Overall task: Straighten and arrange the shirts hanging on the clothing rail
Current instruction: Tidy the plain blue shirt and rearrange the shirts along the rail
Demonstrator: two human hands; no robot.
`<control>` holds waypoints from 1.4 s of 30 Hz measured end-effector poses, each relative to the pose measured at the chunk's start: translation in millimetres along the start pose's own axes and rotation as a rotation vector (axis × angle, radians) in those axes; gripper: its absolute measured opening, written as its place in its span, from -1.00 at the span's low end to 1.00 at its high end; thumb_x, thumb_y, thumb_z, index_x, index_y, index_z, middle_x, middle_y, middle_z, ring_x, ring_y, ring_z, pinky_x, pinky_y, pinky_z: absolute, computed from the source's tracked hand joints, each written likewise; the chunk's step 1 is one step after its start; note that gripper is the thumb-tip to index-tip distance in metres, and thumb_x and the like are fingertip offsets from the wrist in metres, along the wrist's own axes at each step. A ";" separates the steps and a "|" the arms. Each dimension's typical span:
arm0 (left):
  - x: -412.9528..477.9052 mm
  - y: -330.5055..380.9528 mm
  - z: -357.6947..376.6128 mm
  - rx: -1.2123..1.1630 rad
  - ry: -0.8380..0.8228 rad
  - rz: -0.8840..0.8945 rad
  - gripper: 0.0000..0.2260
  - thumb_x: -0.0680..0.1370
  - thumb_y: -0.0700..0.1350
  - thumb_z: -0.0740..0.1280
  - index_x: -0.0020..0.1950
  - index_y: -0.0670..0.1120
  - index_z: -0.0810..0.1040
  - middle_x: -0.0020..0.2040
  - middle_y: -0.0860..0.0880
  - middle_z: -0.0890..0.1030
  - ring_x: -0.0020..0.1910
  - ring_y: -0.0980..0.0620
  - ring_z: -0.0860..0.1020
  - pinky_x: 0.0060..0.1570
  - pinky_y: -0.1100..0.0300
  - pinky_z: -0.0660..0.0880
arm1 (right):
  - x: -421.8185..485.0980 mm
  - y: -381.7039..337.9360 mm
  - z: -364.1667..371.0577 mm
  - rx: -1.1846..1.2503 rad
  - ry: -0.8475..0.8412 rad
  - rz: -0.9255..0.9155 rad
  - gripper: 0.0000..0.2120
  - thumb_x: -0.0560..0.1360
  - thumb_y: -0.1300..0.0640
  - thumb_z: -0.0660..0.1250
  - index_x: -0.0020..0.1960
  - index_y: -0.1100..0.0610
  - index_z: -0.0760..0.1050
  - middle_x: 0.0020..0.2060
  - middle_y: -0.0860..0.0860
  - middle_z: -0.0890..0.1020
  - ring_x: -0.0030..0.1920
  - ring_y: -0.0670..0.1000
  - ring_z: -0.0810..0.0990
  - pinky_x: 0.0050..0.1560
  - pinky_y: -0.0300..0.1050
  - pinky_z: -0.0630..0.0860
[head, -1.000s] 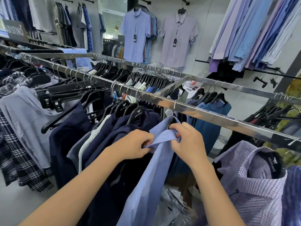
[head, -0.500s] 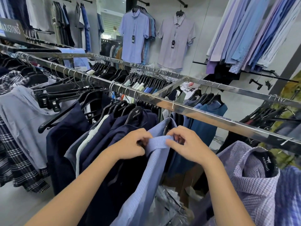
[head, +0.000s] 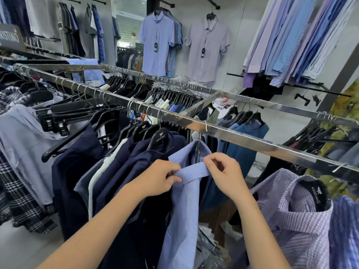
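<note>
Both hands pinch the collar of the light blue shirt [head: 184, 200], left hand [head: 158, 179] at its left end and right hand [head: 225, 175] at its right, apparently to square it on its hanger under the middle of the clothing rail [head: 242, 137].

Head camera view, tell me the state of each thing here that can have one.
light blue shirt, hanging from the clothing rail, collar held by both hands
left hand, fingers pinching the collar
right hand, fingers pinching the collar
navy shirts, hanging, bunched together
purple striped shirt, hanging, untouched
</note>
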State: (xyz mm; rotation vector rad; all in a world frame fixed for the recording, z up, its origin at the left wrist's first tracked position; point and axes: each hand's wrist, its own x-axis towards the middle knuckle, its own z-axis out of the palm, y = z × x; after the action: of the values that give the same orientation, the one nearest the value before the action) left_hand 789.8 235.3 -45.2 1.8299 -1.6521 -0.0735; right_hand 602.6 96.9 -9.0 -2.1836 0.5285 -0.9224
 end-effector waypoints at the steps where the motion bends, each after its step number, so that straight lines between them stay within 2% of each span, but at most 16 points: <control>1: 0.5 -0.2 -2.8 -0.020 -0.075 -0.013 -0.79 0.52 -0.14 0.40 -0.28 -0.12 0.46 -0.35 -0.01 0.49 -0.33 0.09 0.40 -0.22 0.16 0.44 | 1.7 1.9 0.8 0.043 0.066 0.024 -0.89 0.56 0.12 0.40 -0.13 -0.03 0.62 -0.36 -0.04 0.51 -0.35 -0.13 0.43 -0.30 -0.35 0.36; 4: 5.7 4.1 -10.7 -0.147 -0.229 -0.045 -0.87 0.51 -0.15 0.37 -0.22 -0.16 0.55 -0.28 -0.08 0.58 -0.28 0.02 0.52 -0.09 0.08 0.54 | 11.4 5.1 5.2 0.113 0.259 0.162 -0.90 0.50 0.09 0.48 -0.05 -0.05 0.59 -0.29 -0.11 0.53 -0.37 -0.17 0.50 -0.31 -0.39 0.42; 6: 8.6 10.5 -14.8 -0.186 -0.258 -0.064 -0.87 0.50 -0.17 0.37 -0.25 -0.14 0.55 -0.28 -0.12 0.56 -0.31 0.11 0.48 -0.13 0.11 0.52 | 20.5 5.9 8.6 0.134 0.241 0.226 -0.88 0.50 0.06 0.48 0.03 -0.05 0.63 -0.16 -0.19 0.63 -0.24 -0.29 0.60 -0.23 -0.45 0.47; 8: 10.2 14.4 -16.5 -0.211 -0.253 -0.104 -0.85 0.46 -0.23 0.39 -0.27 -0.01 0.61 -0.30 -0.01 0.62 -0.31 0.15 0.55 -0.16 0.18 0.51 | 29.2 7.7 11.2 0.134 0.186 0.231 -0.88 0.52 0.04 0.47 0.05 -0.03 0.69 -0.14 -0.23 0.69 -0.11 -0.36 0.61 -0.10 -0.43 0.48; 10: 14.3 16.9 -16.0 -0.295 -0.109 -0.140 -0.70 0.41 -0.33 0.37 -0.23 0.10 0.63 -0.24 0.10 0.67 -0.26 0.10 0.64 -0.21 0.26 0.51 | 35.5 8.7 10.0 0.103 0.175 0.211 -0.90 0.52 0.04 0.46 0.02 -0.04 0.73 -0.21 -0.31 0.69 -0.08 -0.33 0.63 -0.03 -0.37 0.50; 13: 33.0 17.9 -11.0 -0.341 0.276 -0.172 -0.78 0.44 -0.26 0.45 -0.06 0.04 0.58 -0.07 0.08 0.63 -0.10 0.08 0.62 -0.16 0.27 0.49 | 40.9 9.3 3.8 0.065 0.181 0.195 -0.89 0.53 0.03 0.46 0.00 -0.01 0.74 -0.30 -0.37 0.66 -0.11 -0.32 0.63 -0.08 -0.45 0.48; 14: 41.8 17.2 -8.6 -0.291 0.327 -0.165 -0.79 0.47 -0.17 0.48 0.05 0.03 0.57 0.03 0.08 0.59 -0.02 0.12 0.58 -0.08 0.29 0.50 | 41.9 9.8 2.1 0.068 0.176 0.207 -0.89 0.53 0.02 0.45 -0.01 -0.02 0.74 -0.30 -0.35 0.66 -0.12 -0.30 0.63 -0.09 -0.45 0.48; 17: 64.9 14.6 1.2 -0.130 0.241 -0.095 -0.63 0.56 -0.03 0.43 0.34 -0.07 0.54 0.22 0.02 0.55 0.18 0.11 0.51 0.19 0.20 0.48 | 44.3 11.6 0.9 0.094 0.157 0.268 -0.88 0.54 -0.03 0.43 -0.15 -0.12 0.73 -0.28 -0.23 0.71 -0.09 -0.16 0.66 -0.04 -0.25 0.55; 19: 74.5 14.0 8.6 -0.122 0.265 -0.077 -0.71 0.59 -0.06 0.38 0.30 -0.09 0.60 0.16 -0.01 0.63 0.13 0.09 0.57 0.19 0.14 0.51 | 46.0 14.0 0.9 0.133 0.146 0.319 -0.80 0.54 0.00 0.43 -0.25 -0.17 0.68 -0.24 -0.18 0.72 -0.06 -0.10 0.67 0.01 -0.16 0.56; 23: 87.9 17.2 9.4 -0.171 0.382 -0.110 -0.86 0.62 -0.18 0.32 -0.02 -0.16 0.68 -0.16 -0.03 0.69 -0.19 0.17 0.55 -0.08 0.39 0.45 | 51.6 15.0 -4.0 0.299 0.134 0.430 -0.78 0.55 0.13 0.44 -0.26 -0.03 0.70 -0.20 0.05 0.73 -0.14 -0.03 0.63 -0.07 -0.12 0.55; 27: 100.5 23.3 4.5 -0.177 0.271 -0.182 -0.84 0.64 -0.24 0.23 -0.04 -0.24 0.58 -0.18 -0.07 0.58 -0.13 -0.11 0.54 -0.15 0.25 0.29 | 58.1 15.5 -7.5 0.504 0.096 0.590 -0.88 0.56 0.19 0.42 -0.13 0.15 0.69 -0.16 0.12 0.73 -0.19 0.03 0.66 -0.14 -0.12 0.60; 31: 111.2 21.6 -3.0 -0.267 0.179 -0.322 -0.78 0.67 -0.16 0.20 0.13 -0.22 0.60 0.07 -0.22 0.63 0.11 -0.18 0.55 0.04 0.18 0.38 | 63.2 19.4 -6.8 0.731 0.085 0.730 -0.93 0.56 0.23 0.40 -0.06 0.22 0.65 -0.19 0.14 0.73 -0.24 0.05 0.70 -0.08 -0.05 0.64; 33: 115.3 22.0 -7.2 -0.351 0.119 -0.380 -0.72 0.69 -0.10 0.19 0.09 -0.26 0.59 0.07 -0.29 0.62 0.12 -0.25 0.55 0.12 0.05 0.43 | 63.8 19.9 -7.4 0.814 0.066 0.790 -0.90 0.55 0.20 0.42 -0.03 0.24 0.64 -0.19 0.16 0.73 -0.21 0.08 0.70 0.04 0.04 0.65; 37: 117.5 22.5 -12.7 -0.611 -0.040 -0.496 -0.63 0.69 -0.10 0.19 -0.30 -0.03 0.55 -0.31 0.02 0.58 -0.19 -0.02 0.51 -0.14 0.13 0.43 | 62.3 26.4 -7.0 0.978 0.037 0.864 -0.79 0.54 0.17 0.45 0.07 0.29 0.62 -0.08 0.21 0.70 -0.10 0.14 0.70 0.12 0.09 0.63; 39: 119.6 21.4 -11.8 -0.743 -0.094 -0.580 -0.68 0.69 -0.11 0.21 -0.23 -0.03 0.60 -0.23 0.00 0.63 -0.17 0.00 0.55 -0.09 0.11 0.49 | 61.0 31.8 -5.3 1.073 0.006 0.886 -0.77 0.54 0.15 0.44 0.08 0.31 0.64 -0.05 0.22 0.69 -0.08 0.14 0.70 0.08 0.08 0.65; 42: 121.7 17.6 -7.2 -0.952 -0.096 -0.710 -0.78 0.68 -0.14 0.22 -0.10 -0.09 0.60 -0.19 -0.05 0.58 -0.15 0.00 0.51 -0.07 0.13 0.46 | 56.0 33.3 -1.8 1.226 -0.026 0.914 -0.87 0.53 0.23 0.40 0.02 0.28 0.65 -0.20 0.21 0.68 -0.24 0.12 0.71 -0.20 0.01 0.67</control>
State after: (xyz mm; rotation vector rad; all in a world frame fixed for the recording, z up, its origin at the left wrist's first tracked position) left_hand 802.2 128.7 15.4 1.5169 -0.6903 -1.0632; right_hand 635.2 40.5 -6.8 -0.6986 0.6154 -0.4510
